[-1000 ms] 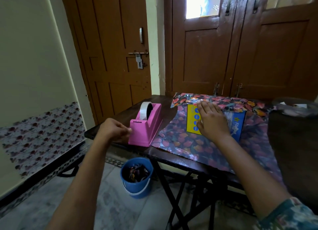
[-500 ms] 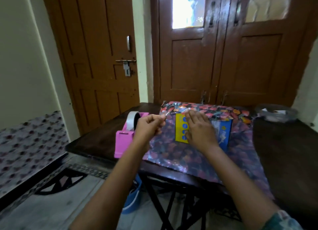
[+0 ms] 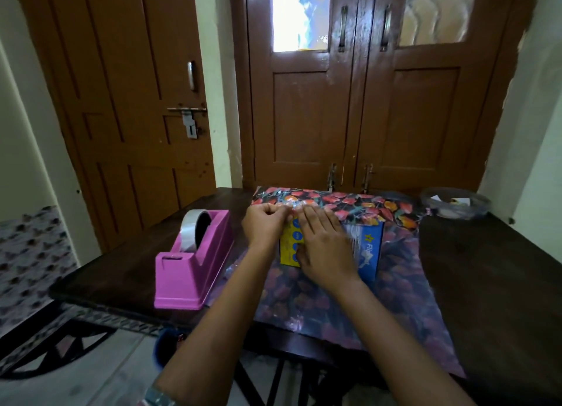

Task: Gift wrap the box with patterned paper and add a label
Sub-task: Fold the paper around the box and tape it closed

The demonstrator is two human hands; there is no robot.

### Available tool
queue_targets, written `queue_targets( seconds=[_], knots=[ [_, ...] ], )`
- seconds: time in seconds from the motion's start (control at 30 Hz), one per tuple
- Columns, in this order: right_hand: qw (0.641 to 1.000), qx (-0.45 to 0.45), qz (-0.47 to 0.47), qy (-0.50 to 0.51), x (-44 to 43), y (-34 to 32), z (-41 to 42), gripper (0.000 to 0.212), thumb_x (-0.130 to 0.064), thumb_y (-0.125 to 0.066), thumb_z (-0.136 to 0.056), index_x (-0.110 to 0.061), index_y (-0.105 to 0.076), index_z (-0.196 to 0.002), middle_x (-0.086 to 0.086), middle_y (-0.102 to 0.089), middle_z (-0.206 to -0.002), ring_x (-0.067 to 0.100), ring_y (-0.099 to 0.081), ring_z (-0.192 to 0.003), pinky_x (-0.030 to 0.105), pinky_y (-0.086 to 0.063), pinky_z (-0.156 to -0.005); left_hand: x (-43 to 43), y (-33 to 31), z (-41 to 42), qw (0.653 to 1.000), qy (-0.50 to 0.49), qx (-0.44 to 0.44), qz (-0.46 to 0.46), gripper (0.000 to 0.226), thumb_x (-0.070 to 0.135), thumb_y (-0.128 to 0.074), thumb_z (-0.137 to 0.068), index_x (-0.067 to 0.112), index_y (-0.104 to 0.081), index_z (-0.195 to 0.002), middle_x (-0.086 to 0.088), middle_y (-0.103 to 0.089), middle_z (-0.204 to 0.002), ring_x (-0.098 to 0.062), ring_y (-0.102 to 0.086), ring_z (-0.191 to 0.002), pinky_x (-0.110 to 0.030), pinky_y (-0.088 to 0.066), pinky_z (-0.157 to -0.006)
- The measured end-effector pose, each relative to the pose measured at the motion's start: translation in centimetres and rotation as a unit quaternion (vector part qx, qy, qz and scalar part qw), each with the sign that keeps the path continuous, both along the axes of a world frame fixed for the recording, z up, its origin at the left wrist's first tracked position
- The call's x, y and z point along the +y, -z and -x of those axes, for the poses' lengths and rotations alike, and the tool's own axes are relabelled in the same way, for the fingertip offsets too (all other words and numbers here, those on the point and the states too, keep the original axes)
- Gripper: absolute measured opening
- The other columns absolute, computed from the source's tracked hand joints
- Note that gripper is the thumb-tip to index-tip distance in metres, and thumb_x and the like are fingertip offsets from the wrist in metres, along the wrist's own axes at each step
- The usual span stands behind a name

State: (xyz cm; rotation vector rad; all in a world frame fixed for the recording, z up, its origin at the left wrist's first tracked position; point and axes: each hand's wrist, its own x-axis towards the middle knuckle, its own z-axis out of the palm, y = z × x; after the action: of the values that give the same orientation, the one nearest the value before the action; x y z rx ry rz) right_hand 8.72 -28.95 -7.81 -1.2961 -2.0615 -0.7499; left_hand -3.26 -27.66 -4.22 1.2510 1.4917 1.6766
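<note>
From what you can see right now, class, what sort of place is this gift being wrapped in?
Probably a room in a home: wooden doors, one with a sliding bolt, and a dark table standing close to them.

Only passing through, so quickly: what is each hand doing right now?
Left hand: pinches clear tape at the patterned paper edge.
Right hand: open, flat on the box.

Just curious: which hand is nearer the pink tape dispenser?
Left. The left hand is just right of the tape dispenser; the right hand lies farther right, on the box.
</note>
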Motion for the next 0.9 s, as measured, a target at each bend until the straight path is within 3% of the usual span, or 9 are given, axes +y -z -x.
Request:
queue_targets(
  seconds=[0.17, 0.37, 0.47, 0.57, 0.63, 0.7, 0.8, 0.9],
  knots=[
    [1.000, -0.003, -0.010, 0.006, 0.0, 0.1, 0.0, 0.070, -0.027, -0.070, -0.063, -0.007, -0.054, -0.128, 0.010, -0.059, -0.126, 0.026, -0.055, -0.117, 0.040, -0.036, -0.105, -0.1, 0.4, 0.4, 0.999, 0.005, -0.004, 0.041, 0.025, 0.029, -0.070, -0.080, 0.017, -0.066, -0.058, -0.004, -0.068, -0.064, -0.010, -0.053, -0.052, -0.031, -0.045, -0.061],
    [1.000, -0.003, -0.002, -0.001, 0.0, -0.2, -0.2, 0.070, -0.028, -0.063, -0.063, -0.005, -0.053, -0.128, 0.011, -0.059, -0.126, 0.026, -0.055, -0.117, 0.043, -0.036, -0.104, -1.5, 2.6, 0.4, 0.993, -0.049, 0.045, 0.098, 0.049, 0.051, -0.065, -0.079, 0.016, -0.050, -0.047, 0.008, -0.046, -0.038, -0.006, -0.043, -0.042, -0.022, -0.026, -0.044],
    [1.000, -0.005, 0.014, -0.006, -0.1, -0.2, -0.3, 0.071, -0.028, -0.063, -0.064, -0.006, -0.050, -0.130, 0.011, -0.057, -0.128, 0.026, -0.053, -0.120, 0.042, -0.033, -0.106, -1.3, 3.4, 0.9, 0.993, -0.038, 0.057, 0.096, 0.052, 0.055, -0.065, -0.077, 0.016, -0.050, -0.045, 0.006, -0.050, -0.041, -0.011, -0.047, -0.046, -0.023, -0.030, -0.048],
    [1.000, 0.003, 0.026, -0.008, -0.2, -0.4, -0.2, 0.069, -0.028, -0.059, -0.065, -0.005, -0.050, -0.130, 0.011, -0.056, -0.128, 0.027, -0.053, -0.120, 0.043, -0.034, -0.105, -1.1, 3.0, 1.9, 0.985, -0.037, 0.139, 0.093, 0.045, 0.052, -0.069, -0.075, 0.016, -0.053, -0.052, 0.003, -0.054, -0.052, -0.014, -0.052, -0.053, -0.025, -0.036, -0.052],
    [0.999, 0.006, 0.034, -0.007, -0.3, -0.4, -0.1, 0.068, -0.031, -0.053, -0.069, -0.005, -0.048, -0.132, 0.011, -0.055, -0.130, 0.026, -0.052, -0.121, 0.043, -0.034, -0.106, -1.5, 2.8, 2.2, 0.982, -0.064, 0.178, 0.029, 0.034, 0.039, -0.072, -0.076, 0.018, -0.052, -0.059, 0.006, -0.054, -0.055, -0.011, -0.052, -0.054, -0.024, -0.037, -0.051],
    [0.999, 0.004, 0.039, -0.008, -0.3, -0.2, -0.1, 0.067, -0.033, -0.046, -0.074, -0.005, -0.045, -0.135, 0.011, -0.053, -0.132, 0.026, -0.050, -0.123, 0.039, -0.030, -0.109, -2.2, 2.1, 2.0, 0.969, -0.087, 0.206, -0.106, 0.024, 0.027, -0.071, -0.079, 0.021, -0.053, -0.065, 0.008, -0.054, -0.058, -0.004, -0.049, -0.054, -0.020, -0.039, -0.051],
    [0.999, 0.011, 0.046, -0.019, -0.4, -0.2, -0.1, 0.068, -0.035, -0.043, -0.076, -0.002, -0.041, -0.136, 0.014, -0.051, -0.135, 0.028, -0.047, -0.125, 0.035, -0.018, -0.111, -1.8, 1.0, 1.5, 0.928, -0.037, 0.299, -0.219, 0.004, 0.017, -0.066, -0.084, 0.019, -0.067, -0.088, 0.004, -0.065, -0.086, -0.005, -0.056, -0.076, -0.017, -0.046, -0.066],
    [0.998, 0.024, 0.057, -0.023, -0.5, -0.4, -0.1, 0.070, -0.037, -0.040, -0.077, 0.000, -0.043, -0.135, 0.016, -0.051, -0.134, 0.029, -0.048, -0.124, 0.034, -0.017, -0.109, -0.3, 1.8, 2.3, 0.863, -0.017, 0.444, -0.240, 0.022, 0.022, -0.056, -0.090, 0.019, -0.068, -0.109, -0.001, -0.065, -0.111, -0.015, -0.057, -0.099, -0.034, -0.047, -0.082]
  ],
)
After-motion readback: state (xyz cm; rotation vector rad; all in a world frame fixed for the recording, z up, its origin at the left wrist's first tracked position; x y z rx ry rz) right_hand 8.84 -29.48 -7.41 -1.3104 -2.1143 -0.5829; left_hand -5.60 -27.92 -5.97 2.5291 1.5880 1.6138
